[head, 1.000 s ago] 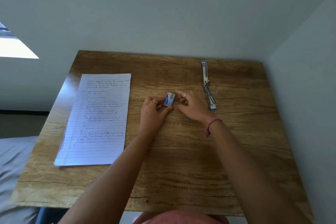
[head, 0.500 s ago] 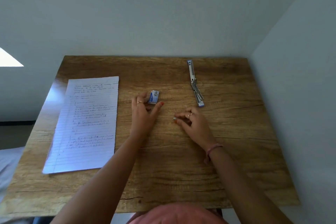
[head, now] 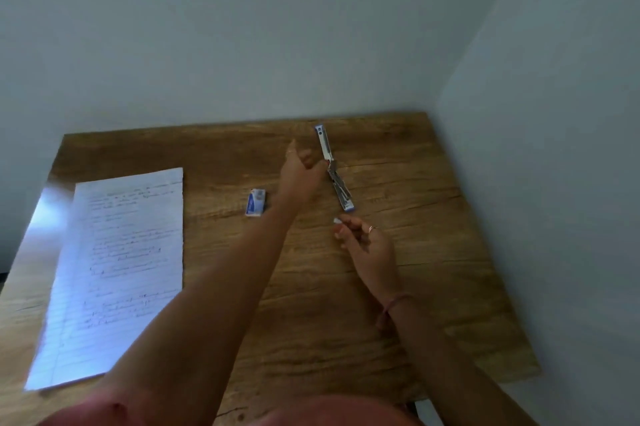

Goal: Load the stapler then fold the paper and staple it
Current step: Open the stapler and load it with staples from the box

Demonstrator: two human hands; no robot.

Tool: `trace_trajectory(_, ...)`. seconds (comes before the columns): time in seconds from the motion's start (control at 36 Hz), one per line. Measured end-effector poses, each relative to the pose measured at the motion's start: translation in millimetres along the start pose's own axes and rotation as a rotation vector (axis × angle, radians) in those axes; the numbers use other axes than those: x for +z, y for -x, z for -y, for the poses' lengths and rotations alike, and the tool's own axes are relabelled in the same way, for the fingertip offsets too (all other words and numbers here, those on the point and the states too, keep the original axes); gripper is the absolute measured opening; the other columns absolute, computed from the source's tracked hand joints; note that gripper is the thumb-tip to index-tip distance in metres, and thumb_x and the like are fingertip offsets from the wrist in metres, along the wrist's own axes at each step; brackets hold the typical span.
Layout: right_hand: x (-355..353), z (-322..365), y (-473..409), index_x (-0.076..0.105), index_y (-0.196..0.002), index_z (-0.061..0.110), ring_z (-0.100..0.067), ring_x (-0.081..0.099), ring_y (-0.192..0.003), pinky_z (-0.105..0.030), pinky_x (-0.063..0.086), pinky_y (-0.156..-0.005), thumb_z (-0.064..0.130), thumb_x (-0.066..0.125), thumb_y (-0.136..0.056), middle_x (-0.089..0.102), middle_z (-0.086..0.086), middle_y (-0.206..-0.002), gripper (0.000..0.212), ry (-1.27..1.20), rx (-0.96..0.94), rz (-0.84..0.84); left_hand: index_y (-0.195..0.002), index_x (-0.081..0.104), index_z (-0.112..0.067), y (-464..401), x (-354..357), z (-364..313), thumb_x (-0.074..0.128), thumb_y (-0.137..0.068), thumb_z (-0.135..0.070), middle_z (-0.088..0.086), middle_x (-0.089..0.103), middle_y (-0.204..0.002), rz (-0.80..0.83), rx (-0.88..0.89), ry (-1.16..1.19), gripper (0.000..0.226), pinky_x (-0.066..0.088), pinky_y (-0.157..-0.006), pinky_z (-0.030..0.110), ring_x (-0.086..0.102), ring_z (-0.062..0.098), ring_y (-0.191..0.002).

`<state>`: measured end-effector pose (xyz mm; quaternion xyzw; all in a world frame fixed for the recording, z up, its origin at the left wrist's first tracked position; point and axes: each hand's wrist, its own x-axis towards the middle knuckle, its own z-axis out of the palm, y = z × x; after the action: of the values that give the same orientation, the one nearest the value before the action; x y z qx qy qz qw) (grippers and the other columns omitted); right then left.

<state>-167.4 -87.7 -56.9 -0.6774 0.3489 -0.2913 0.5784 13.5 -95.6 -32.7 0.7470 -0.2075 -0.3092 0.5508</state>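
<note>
handwriting is seen in lines down the ruled sheet of paper point(head: 114, 273) at the left of the frame, but it is too blurred to be read. print is also carried on the small blue and white staple box point(head: 256, 202) lying near the centre of the wooden table point(head: 433, 270); no brand can be made out.

the left hand point(head: 300, 172) is stretched far up the frame, its arm running diagonally from the lower left. its fingers are curled and its thumb is set against the middle hinge of the stapler point(head: 335, 169), which is laid fully open and flat in a long thin line from upper centre down toward the right hand. whether the stapler is actually pinched or only touched cannot be told.

the right hand point(head: 367, 240) is held just below the stapler's lower, blue-tipped end, close to it but apart. its fingers are loosely curled, and a small pale strip of staples point(head: 337, 220) is pinched between thumb and fingertip. a ring is worn on one finger and a pink band point(head: 391, 308) on the wrist.

the staple box is found just left of the left forearm, between the paper and the stapler. the paper lies flat, its left edge near the table's left edge. bare wood is left open across the right and lower parts of the table. walls point(head: 554, 114) close in along the table's far and right edges.
</note>
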Motion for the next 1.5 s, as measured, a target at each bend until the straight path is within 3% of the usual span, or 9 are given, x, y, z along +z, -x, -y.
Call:
trace_trajectory(0.22, -7, -5, 1, 0.063, -0.102, 0.040, -0.002, 0.069, -0.083, -0.015, 0.054, -0.070, 0.012, 0.063, -0.090, 0.072, 0.023, -0.088, 0.030, 0.064, -0.022, -0.003, -0.151, 0.009, -0.004, -33, 8, 2, 0.060, -0.094, -0.023, 0.006, 0.062, -0.129, 0.076, -0.095, -0.002, 0.080, 0.041, -0.105, 0.042, 0.056, 0.022, -0.120)
trace_trajectory(0.39, -8, -4, 2, 0.067, -0.101, 0.042, -0.012, 0.070, -0.090, -0.025, 0.056, -0.077, 0.020, 0.066, -0.086, 0.073, 0.010, -0.098, 0.027, -0.066, 0.002, -0.024, -0.126, 0.053, -0.011, -33, 4, 9, 0.058, -0.095, -0.018, 0.005, 0.065, -0.121, 0.091, -0.058, 0.012, 0.032, 0.041, -0.103, 0.038, 0.057, 0.020, -0.116)
trace_trajectory(0.47, -7, -1, 1, 0.068, -0.100, 0.043, -0.012, 0.070, -0.089, -0.021, 0.054, -0.076, 0.028, 0.067, -0.082, 0.074, 0.006, -0.095, 0.023, -0.118, 0.019, -0.044, -0.135, 0.045, -0.010, -26, 3, 12, 0.059, -0.094, -0.019, -0.013, 0.068, -0.091, 0.088, -0.018, -0.020, 0.044, 0.040, -0.094, 0.027, 0.060, 0.008, -0.101)
trace_trajectory(0.67, -15, -2, -3, 0.072, -0.092, 0.025, -0.010, 0.071, -0.075, -0.017, 0.053, -0.063, 0.012, 0.067, -0.087, 0.075, -0.001, -0.087, 0.015, -0.243, 0.190, -0.134, -0.121, 0.058, -0.014, -5, -1, 25, 0.058, -0.095, -0.016, -0.009, 0.067, -0.099, 0.052, 0.081, -0.056, 0.026, 0.042, -0.071, 0.006, 0.058, -0.007, -0.088)
trace_trajectory(0.81, -35, -1, -1, 0.068, -0.091, 0.024, -0.007, 0.069, -0.076, -0.014, 0.052, -0.063, 0.009, 0.063, -0.089, 0.073, 0.002, -0.081, 0.017, -0.048, 0.244, -0.011, -0.118, 0.058, -0.015, 6, -5, 34, 0.059, -0.093, -0.016, -0.014, 0.064, -0.094, 0.024, 0.125, -0.087, 0.024, 0.042, -0.071, -0.001, 0.058, -0.008, -0.087)
trace_trajectory(0.97, -42, 8, 1, 0.069, -0.097, 0.026, 0.006, 0.063, -0.081, -0.007, 0.046, -0.067, 0.015, 0.069, -0.085, 0.067, 0.013, -0.088, 0.016, 0.303, 0.085, 0.191, -0.121, 0.057, -0.013, 8, -5, 33, 0.061, -0.092, -0.015, -0.016, 0.063, -0.093, 0.007, 0.141, -0.093, 0.029, 0.041, -0.070, -0.003, 0.057, -0.008, -0.086)
trace_trajectory(1.22, -39, 15, -2, 0.068, -0.115, 0.017, -0.001, 0.052, -0.097, -0.005, 0.036, -0.082, 0.026, 0.067, -0.087, 0.057, 0.005, -0.109, 0.029, 0.682, -0.140, 0.509, -0.121, 0.058, -0.012, 9, -8, 35, 0.062, -0.092, -0.015, -0.016, 0.064, -0.092, 0.008, 0.193, -0.109, 0.030, 0.044, -0.075, 0.001, 0.059, -0.016, -0.083)
trace_trajectory(1.36, -39, 16, -6, 0.071, -0.103, 0.012, 0.000, 0.053, -0.089, -0.003, 0.036, -0.079, 0.021, 0.068, -0.086, 0.057, 0.007, -0.101, 0.019, 0.682, -0.154, 0.526, -0.121, 0.059, -0.012, 9, -8, 34, 0.064, -0.090, -0.016, -0.010, 0.066, -0.096, -0.007, 0.202, -0.104, 0.031, 0.045, -0.075, 0.003, 0.062, -0.004, -0.088)
trace_trajectory(1.5, -45, 11, -4, 0.070, -0.093, 0.020, 0.000, 0.067, -0.079, -0.012, 0.051, -0.069, 0.019, 0.072, -0.083, 0.070, 0.010, -0.085, 0.011, 0.380, 0.042, 0.339, -0.120, 0.060, -0.013, 9, -8, 33, 0.065, -0.090, -0.017, -0.016, 0.065, -0.091, -0.022, 0.193, -0.101, 0.030, 0.045, -0.075, 0.002, 0.059, -0.011, -0.084)
